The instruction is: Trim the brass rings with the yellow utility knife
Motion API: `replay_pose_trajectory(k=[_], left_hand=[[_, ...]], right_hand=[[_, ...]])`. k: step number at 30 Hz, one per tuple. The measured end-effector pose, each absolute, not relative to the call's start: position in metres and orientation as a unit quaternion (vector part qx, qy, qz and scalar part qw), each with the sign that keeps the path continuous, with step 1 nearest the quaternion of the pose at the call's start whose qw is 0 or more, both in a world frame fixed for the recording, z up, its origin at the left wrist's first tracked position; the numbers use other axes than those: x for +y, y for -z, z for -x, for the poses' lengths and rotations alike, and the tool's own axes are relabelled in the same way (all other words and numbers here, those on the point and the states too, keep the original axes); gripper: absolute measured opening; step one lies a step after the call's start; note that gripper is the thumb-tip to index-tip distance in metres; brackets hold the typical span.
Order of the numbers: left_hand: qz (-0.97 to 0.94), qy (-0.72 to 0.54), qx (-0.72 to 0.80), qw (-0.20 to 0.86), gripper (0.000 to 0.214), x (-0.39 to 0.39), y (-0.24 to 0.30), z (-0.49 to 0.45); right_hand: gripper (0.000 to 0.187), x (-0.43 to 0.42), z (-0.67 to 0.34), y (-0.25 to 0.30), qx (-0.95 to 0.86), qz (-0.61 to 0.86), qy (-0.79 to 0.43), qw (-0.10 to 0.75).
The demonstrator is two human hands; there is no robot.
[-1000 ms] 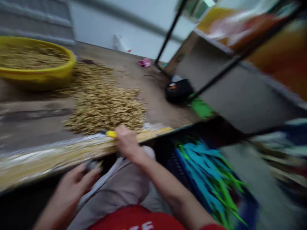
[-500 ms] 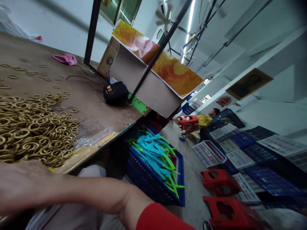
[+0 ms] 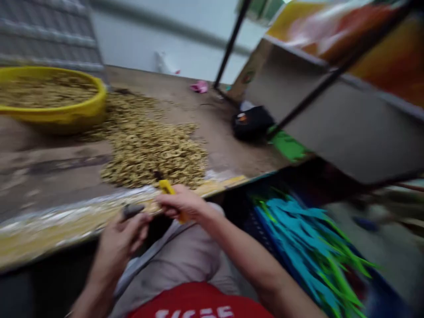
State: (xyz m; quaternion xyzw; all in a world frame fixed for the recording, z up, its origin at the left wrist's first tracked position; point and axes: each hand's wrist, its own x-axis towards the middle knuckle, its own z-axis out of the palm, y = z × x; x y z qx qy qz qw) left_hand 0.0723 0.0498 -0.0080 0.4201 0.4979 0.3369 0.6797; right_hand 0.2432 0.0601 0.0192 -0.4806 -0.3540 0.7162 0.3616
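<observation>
My right hand (image 3: 185, 203) is closed around a yellow-handled tool (image 3: 167, 187) with a dark tip, pointing up and left over the table edge; blur hides its exact kind. To its left, my left hand (image 3: 124, 240) pinches a small dark grey rounded piece (image 3: 132, 210) between thumb and fingers. Both hands are above my lap at the table's front edge (image 3: 82, 218), a short gap between them. Just beyond them a heap of brass-coloured rings (image 3: 155, 150) is spread on the brown tabletop.
At the left stands a yellow basin (image 3: 69, 115) full of similar rings. A black object (image 3: 253, 123), a pink cloth (image 3: 199, 86) and a dark metal post (image 3: 232, 44) are farther back. Low at my right, a blue crate (image 3: 265, 234) holds turquoise and green strips.
My view has swung left and down, bringing the basin, both hands and my lap into sight. The red stools and the other person have left the view.
</observation>
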Motion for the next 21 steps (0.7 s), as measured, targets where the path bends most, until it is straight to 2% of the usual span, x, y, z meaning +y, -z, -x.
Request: replay_pose_trajectory(k=[3,10,18,21], left_hand=[[-0.459,-0.372,0.505,0.629,0.035,0.036,0.012,-0.046],[-0.572,-0.388,0.489,0.532,0.012,0.033,0.002,-0.045],[-0.598,-0.36,0.486,0.526,0.008,0.027,0.005,-0.039],[-0.492,-0.366,0.501,0.611,0.014,0.029,0.008,-0.04]], right_hand=[[0.039,0.056,-0.238,-0.007,-0.29,0.464,-0.76,0.351],[0.035,0.047,-0.222,-0.005,-0.269,0.444,-0.803,0.293],[0.032,0.046,-0.216,-0.004,-0.311,0.482,-0.769,0.281],[0.034,0.038,-0.216,-0.008,-0.456,0.533,-0.649,0.296]])
